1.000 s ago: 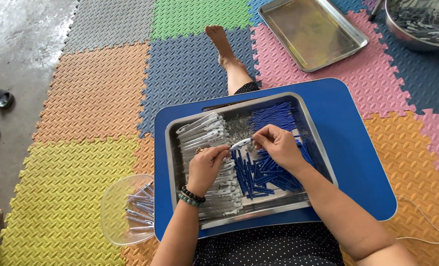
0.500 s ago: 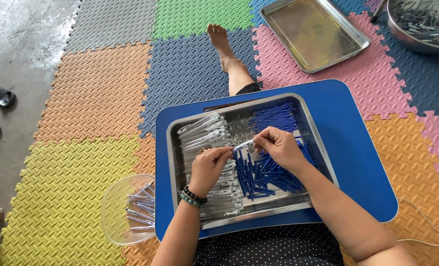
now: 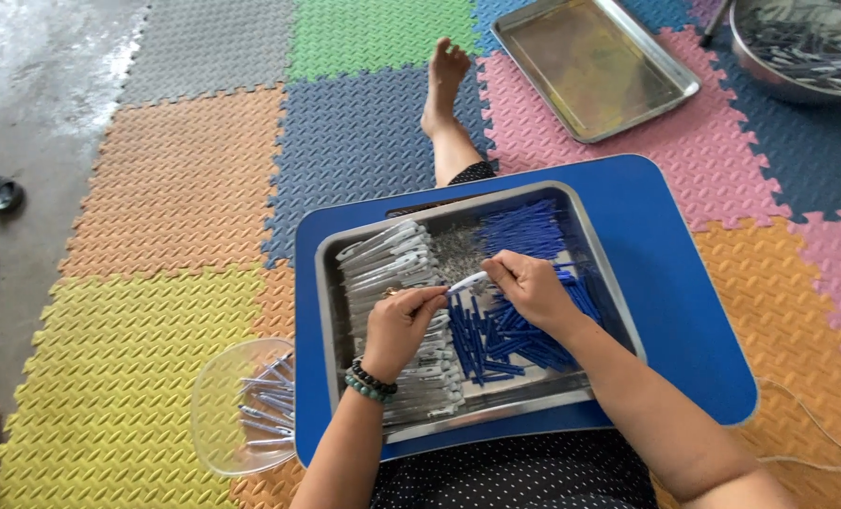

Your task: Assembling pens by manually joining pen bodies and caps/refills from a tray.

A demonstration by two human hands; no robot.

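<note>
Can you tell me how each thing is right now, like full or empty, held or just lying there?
Small white pen piece: pinched between both hands.
Left hand: closed on the piece's near end.
Right hand: closed on its other end.
Steel tray on the blue lap board: loaded, clear pieces left, blue pieces right.
Second steel tray on the pink mat: empty.
Clear plastic bowl: partly filled with pens.
Round metal bowl: holds many pieces.

Bright, even daylight; sharp, soft shadows

Tray (image 3: 338,311) on lap board (image 3: 684,283), clear pieces (image 3: 392,269) left, pen parts (image 3: 524,231) right; bowl (image 3: 215,415) beside board's left.
</note>
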